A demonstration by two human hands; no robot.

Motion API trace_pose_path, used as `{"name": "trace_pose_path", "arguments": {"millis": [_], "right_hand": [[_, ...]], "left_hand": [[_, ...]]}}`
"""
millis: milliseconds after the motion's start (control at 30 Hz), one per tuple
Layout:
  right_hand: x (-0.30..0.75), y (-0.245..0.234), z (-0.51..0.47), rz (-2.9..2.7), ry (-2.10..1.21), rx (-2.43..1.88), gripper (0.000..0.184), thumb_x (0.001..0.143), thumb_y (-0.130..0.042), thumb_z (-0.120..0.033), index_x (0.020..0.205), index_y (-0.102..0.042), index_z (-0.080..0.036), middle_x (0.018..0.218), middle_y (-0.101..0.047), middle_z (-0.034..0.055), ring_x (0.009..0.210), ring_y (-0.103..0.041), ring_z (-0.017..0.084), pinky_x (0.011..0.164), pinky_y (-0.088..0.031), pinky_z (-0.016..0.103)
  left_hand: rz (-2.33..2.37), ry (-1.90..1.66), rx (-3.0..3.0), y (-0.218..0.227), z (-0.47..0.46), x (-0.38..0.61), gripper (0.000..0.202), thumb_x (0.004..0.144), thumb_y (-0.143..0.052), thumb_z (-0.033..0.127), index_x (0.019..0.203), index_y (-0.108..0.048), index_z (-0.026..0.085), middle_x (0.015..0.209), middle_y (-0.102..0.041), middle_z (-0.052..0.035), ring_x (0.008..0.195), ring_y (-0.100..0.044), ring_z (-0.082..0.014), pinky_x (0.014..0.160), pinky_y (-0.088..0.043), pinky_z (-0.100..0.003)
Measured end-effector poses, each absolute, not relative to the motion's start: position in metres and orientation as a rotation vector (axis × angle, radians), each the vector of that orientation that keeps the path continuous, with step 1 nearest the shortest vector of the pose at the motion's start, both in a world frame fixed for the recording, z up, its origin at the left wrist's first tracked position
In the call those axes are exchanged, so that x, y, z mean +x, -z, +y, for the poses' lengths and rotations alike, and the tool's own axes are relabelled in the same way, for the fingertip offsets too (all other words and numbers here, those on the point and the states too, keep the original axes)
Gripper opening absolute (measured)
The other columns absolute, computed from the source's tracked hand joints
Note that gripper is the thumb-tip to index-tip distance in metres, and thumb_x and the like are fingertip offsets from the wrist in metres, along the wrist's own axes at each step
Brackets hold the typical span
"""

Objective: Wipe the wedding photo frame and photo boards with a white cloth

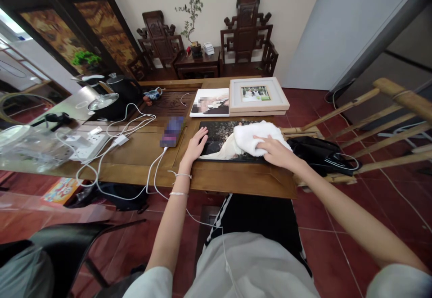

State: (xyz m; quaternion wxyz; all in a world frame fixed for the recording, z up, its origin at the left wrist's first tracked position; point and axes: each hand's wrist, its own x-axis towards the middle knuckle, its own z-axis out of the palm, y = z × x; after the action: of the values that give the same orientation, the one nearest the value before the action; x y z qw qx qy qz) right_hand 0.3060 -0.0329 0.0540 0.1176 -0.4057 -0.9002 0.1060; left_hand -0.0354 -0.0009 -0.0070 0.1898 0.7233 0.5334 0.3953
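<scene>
A dark photo panel (216, 138) with a pale dress in its picture lies flat near the front edge of the wooden table (219, 176). My left hand (196, 144) rests flat on its left end, fingers stretched out. On the right part of the panel, my right hand (275, 151) grips a folded white towel (251, 137) and presses it down. The towel covers much of that end. Just behind the panel are a white photo book (205, 106) and a light wooden picture frame (236, 93) in a box-like stack.
To the left lie a phone (173, 131) on a charging cable, a white power strip (89, 147) with tangled cords, a clear plastic container (30, 147) and a lidded pot (106, 104). A bamboo chair (398, 93) holding a black bag (317, 156) stands at right.
</scene>
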Motion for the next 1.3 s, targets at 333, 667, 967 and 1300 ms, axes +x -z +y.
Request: {"name": "trace_pose_path", "arguments": {"millis": [333,667,967,1300], "right_hand": [[0.281,-0.063,0.055,-2.632,-0.232,-1.247,0.059,0.067,-0.044,0.001,0.117,-0.072,-0.015,0.120,-0.073,0.0112,0.109,-0.066,0.028,0.093,-0.045,0.032],[0.282,-0.050,0.007,-2.649,-0.182,-1.206,0.060,0.068,-0.043,0.002,0.118,-0.069,-0.016,0.138,-0.060,0.0166,0.134,-0.050,0.032,0.111,-0.032,0.055],[0.291,-0.043,-0.115,-2.759,-0.340,-0.991,0.060,0.061,-0.041,0.008,0.104,-0.072,-0.019,0.148,-0.053,0.0102,0.146,-0.032,0.035,0.112,-0.019,0.074],[0.276,-0.053,-0.069,-2.714,-0.405,-1.100,0.064,0.063,-0.043,0.004,0.116,-0.070,-0.018,0.141,-0.057,0.0179,0.143,-0.039,0.031,0.113,-0.026,0.065]], "left_hand": [[1.494,-1.118,2.028,0.008,-0.001,-0.036,0.043,0.099,-0.044,0.042,0.128,-0.064,0.017,0.145,-0.055,-0.0094,0.142,-0.043,-0.0211,0.122,-0.030,-0.042],[1.489,-1.119,2.033,0.008,0.000,-0.035,0.044,0.099,-0.043,0.043,0.128,-0.064,0.018,0.146,-0.055,-0.0094,0.143,-0.043,-0.0226,0.121,-0.030,-0.044],[1.481,-1.143,2.047,0.011,0.002,-0.035,0.046,0.098,-0.044,0.044,0.127,-0.064,0.016,0.145,-0.055,-0.0112,0.141,-0.045,-0.0219,0.121,-0.031,-0.042],[1.491,-1.128,2.034,0.010,0.001,-0.035,0.045,0.098,-0.044,0.043,0.127,-0.064,0.016,0.145,-0.055,-0.0103,0.142,-0.044,-0.0213,0.121,-0.030,-0.042]]}}
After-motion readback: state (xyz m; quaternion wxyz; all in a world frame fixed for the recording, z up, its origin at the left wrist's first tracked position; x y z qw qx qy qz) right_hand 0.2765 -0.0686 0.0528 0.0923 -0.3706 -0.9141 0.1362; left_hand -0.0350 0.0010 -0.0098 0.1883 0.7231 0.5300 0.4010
